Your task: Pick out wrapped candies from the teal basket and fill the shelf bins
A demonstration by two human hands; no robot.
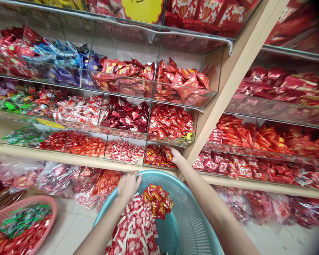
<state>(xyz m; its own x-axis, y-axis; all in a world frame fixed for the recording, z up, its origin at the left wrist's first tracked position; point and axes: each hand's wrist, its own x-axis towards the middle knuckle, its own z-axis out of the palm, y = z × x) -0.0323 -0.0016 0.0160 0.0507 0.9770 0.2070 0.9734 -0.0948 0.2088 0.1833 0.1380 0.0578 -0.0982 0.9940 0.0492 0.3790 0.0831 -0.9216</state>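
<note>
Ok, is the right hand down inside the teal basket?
No, the right hand is at the bottom-shelf bin of red-and-yellow packets, beyond the rim of the teal basket.

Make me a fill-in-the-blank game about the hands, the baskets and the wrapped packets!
The ____ hand is at the rim of the big blue-green basket.
The other hand touches little shelf packets coloured red and ____.
The other basket, on the floor at the far left of the picture, is coloured ____.
Inside that floor basket, some packets coloured ____ lie next to red ones.

Missing words: left; yellow; pink; green.
</note>
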